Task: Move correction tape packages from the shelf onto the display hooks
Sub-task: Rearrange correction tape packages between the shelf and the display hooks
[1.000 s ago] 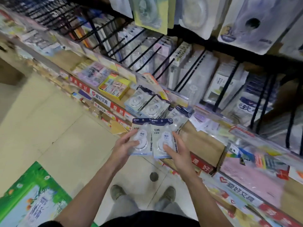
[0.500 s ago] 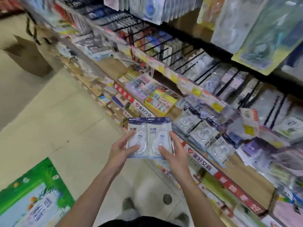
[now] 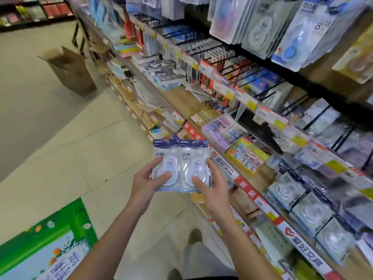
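Correction tape packages, 2 side by side, are held upright over the aisle floor beside the shelf point(image 3: 260, 178). The left package point(image 3: 166, 158) is gripped by the left hand point(image 3: 146, 183), the right package point(image 3: 194, 160) by the right hand point(image 3: 212, 190).

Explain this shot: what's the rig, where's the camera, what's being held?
There is no robot here. A person wears a wide-angle camera on the head, looking forward and down, so you see their own forearms, feet and the shop aisle.

The left hand and right hand each grip one clear plastic correction tape package with a dark blue header, held side by side in front of the body.

To the right runs a wooden shelf with red price strips; more matching packages lie on it. Above, black wire display hooks carry other stationery. A brown cardboard box stands on the floor.
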